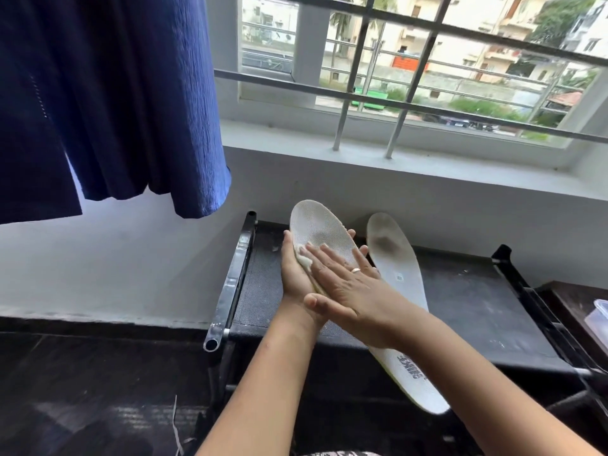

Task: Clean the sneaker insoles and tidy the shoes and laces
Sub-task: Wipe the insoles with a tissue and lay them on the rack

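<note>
While the left hand [296, 281] cups the first insole [316, 225] from beneath, thumb hooked over its left edge and fingertips curling up past the right edge, the head view has the right hand [348, 291] laid flat across it, fingers straight, a ring [356, 270] on one. Under those fingertips sits a small white wad [304, 258], pressed against the insole's mesh face; cloth or tissue, I cannot tell. The insole is held tilted above the black rack [460, 291], toe end up toward the wall. Just to its right, the second insole [394, 258] lies flat on the rack's top, printed heel nearest the camera. Blue fabric [115, 93] hangs upper left, beside a barred window [399, 103].
</note>
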